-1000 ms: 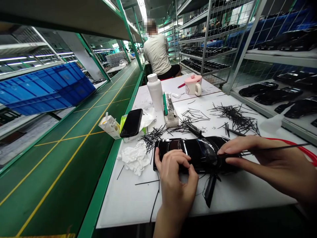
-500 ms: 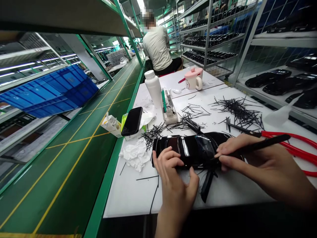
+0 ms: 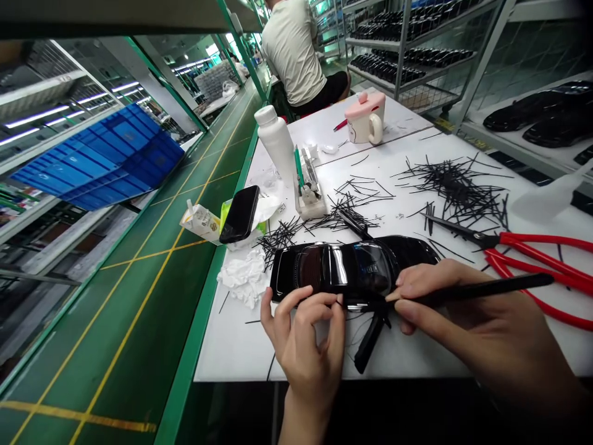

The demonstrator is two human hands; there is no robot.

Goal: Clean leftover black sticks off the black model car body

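Note:
A glossy black model car lies on the white table before me, with one open door sticking out on the near side and another on the far side. My left hand is at the near flank, thumb and forefinger pinched together; a small dark bit shows at their tips, too little to name. In my right hand is a slim black pen-like tool, its front end at the car's near side by the open door. The tool's very tip is hard to make out against the black body.
Red-handled scissors lie right, near a pile of thin black strips. Left are crumpled tissue, a phone, a drink carton and a white bottle. Beyond are a lidded mug and a seated person.
My left hand has moved from resting spread over the car's roof to a pinch at its near side. My right hand with the tool has shifted slightly left. The view has tilted down.

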